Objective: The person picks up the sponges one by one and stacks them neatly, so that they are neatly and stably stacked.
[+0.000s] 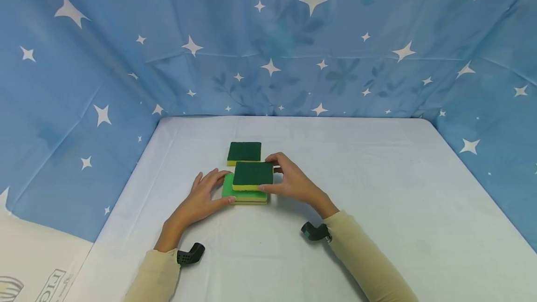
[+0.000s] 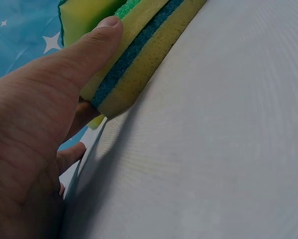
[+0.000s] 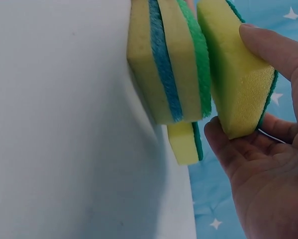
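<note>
Two sponges lie stacked on the table: a blue-layered sponge [image 2: 124,92] below, and a light green-topped sponge [image 1: 228,185] above it. My left hand [image 1: 201,202] grips this stack at its left end, thumb along the near side and a finger behind. Over the stack, my right hand [image 1: 295,183] pinches a yellow sponge with a dark green top [image 1: 253,173] between thumb and fingers. The right wrist view shows a narrow gap between that held sponge [image 3: 241,89] and the light green layer [image 3: 201,64].
Another dark green-topped sponge [image 1: 244,152] lies on the table just behind the stack. A white cloth covers the table [image 1: 356,167]. Blue star-patterned curtain [image 1: 268,36] hangs behind and at both sides. Each wrist carries a small black device [image 1: 190,254].
</note>
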`<state>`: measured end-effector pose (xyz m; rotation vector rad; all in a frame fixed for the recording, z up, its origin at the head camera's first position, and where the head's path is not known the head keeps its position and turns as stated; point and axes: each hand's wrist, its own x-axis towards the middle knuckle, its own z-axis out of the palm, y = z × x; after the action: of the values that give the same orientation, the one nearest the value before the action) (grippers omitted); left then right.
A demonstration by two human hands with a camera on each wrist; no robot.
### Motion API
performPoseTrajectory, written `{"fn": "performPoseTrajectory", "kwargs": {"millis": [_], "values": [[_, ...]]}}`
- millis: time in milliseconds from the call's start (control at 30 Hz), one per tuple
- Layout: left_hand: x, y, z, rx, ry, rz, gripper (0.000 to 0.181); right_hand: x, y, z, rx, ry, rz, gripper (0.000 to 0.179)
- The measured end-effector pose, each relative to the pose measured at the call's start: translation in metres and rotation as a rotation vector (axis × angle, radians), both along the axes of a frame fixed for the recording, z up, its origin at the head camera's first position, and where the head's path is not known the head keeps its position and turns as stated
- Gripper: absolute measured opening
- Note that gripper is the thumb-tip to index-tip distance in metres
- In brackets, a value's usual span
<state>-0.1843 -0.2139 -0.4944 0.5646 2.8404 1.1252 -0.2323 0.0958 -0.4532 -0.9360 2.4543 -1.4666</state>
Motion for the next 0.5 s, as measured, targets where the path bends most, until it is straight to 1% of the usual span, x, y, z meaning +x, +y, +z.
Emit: {"fn": "performPoseTrajectory", "kwargs": {"millis": [133, 500], "values": [[0.0007, 0.0002, 0.0001, 0.004, -0.005, 0.000, 0.083, 0.0024, -0.0033, -0.0025, 0.010, 0.005, 0.007, 0.076], [0.0002, 0.0003, 0.0019, 0.000, -0.003, -0.002, 0.084, 0.0060, -0.0092, -0.0053, 0.012, 0.082, 0.022, 0.075]]}}
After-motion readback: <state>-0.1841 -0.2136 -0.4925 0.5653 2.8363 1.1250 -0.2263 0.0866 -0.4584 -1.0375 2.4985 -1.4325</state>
